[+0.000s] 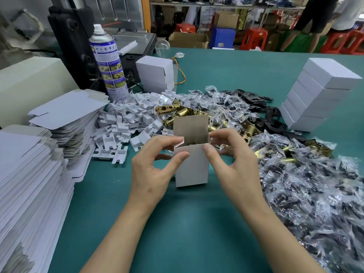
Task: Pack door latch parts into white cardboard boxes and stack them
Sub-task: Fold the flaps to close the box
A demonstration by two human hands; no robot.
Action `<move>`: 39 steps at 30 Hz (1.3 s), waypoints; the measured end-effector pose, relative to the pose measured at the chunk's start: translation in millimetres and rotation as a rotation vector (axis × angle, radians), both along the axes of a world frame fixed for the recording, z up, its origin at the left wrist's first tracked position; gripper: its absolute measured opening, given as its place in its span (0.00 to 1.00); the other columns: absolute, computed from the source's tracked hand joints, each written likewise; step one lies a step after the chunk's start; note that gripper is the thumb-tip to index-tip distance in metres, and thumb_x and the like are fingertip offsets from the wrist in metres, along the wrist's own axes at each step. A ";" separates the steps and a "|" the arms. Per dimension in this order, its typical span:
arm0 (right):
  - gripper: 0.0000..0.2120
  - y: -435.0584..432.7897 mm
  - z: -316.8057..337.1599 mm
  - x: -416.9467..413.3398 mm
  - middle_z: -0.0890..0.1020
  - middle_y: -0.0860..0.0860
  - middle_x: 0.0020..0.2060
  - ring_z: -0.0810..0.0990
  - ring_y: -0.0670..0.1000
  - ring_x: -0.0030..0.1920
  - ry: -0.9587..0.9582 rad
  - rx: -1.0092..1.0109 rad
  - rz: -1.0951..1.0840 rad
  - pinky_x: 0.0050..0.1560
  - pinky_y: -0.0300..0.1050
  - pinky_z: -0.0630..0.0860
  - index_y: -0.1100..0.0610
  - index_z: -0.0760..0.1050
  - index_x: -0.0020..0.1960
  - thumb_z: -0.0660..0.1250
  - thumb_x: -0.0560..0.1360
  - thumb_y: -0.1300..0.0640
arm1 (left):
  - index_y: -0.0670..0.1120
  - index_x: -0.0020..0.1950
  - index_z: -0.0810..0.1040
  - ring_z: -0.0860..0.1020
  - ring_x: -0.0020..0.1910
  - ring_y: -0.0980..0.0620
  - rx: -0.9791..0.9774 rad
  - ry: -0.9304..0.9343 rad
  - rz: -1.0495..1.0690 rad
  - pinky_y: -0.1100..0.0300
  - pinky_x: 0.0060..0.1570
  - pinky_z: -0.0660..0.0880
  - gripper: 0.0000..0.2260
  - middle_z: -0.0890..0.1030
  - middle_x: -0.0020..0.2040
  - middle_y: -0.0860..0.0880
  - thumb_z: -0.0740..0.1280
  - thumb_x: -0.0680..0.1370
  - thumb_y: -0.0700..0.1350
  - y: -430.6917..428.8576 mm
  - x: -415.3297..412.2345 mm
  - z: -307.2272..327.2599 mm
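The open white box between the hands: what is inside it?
In the open white box, a bit of brass-coloured metal shows just below the rim. The walls, with the left hand and right hand pinching its top corners, hide everything deeper.

Under the left hand (151, 174) and the right hand (234, 170), a teal-green table mat (236, 66), running on to a far edge. Far to the left of the left hand, a beige machine casing (29, 81); behind it, a black upright machine (71, 42), with a tall spray can (107, 62) just in front. Well beyond the right hand, past the table edge, cluttered shelving (226, 8), a brown carton (188, 40), a blue bin (222, 36), red plastic stools (254, 39) and a person standing (315, 20). Bright, even indoor light throughout.
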State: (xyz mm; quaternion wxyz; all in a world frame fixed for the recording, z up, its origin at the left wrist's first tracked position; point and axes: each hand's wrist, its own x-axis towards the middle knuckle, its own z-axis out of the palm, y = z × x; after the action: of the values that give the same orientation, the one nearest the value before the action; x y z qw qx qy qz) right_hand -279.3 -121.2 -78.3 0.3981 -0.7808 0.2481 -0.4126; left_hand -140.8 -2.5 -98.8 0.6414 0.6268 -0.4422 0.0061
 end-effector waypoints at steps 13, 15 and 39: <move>0.04 5.8 -14.0 2.9 0.82 0.45 0.48 0.82 0.53 0.52 -0.073 0.102 0.142 0.53 0.55 0.80 0.50 0.79 0.51 0.66 0.82 0.56 | 0.57 0.55 0.83 0.83 0.55 0.51 0.047 0.050 0.002 0.68 0.50 0.75 0.06 0.85 0.52 0.55 0.67 0.83 0.54 -1.3 0.7 -1.0; 0.04 6.2 -14.6 0.8 0.82 0.46 0.48 0.82 0.53 0.53 -0.069 0.113 0.159 0.52 0.54 0.80 0.50 0.78 0.51 0.65 0.82 0.56 | 0.57 0.54 0.82 0.83 0.54 0.51 0.058 0.017 -0.003 0.68 0.50 0.74 0.06 0.84 0.51 0.56 0.66 0.83 0.54 -1.5 0.2 -0.2; 0.08 7.1 -4.1 -1.2 0.86 0.46 0.50 0.83 0.45 0.53 -0.183 0.397 0.291 0.53 0.37 0.78 0.48 0.82 0.50 0.64 0.82 0.55 | 0.55 0.65 0.77 0.80 0.59 0.51 -0.005 -0.193 0.004 0.58 0.57 0.75 0.14 0.80 0.60 0.63 0.67 0.82 0.41 1.9 -2.8 6.0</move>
State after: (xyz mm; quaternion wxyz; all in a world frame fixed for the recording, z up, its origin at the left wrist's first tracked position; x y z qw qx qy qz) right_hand -280.5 -114.1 -82.5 0.6197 -0.6742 0.1722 -0.3630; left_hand -143.6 -0.6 -92.9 0.5972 0.6227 -0.5008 0.0690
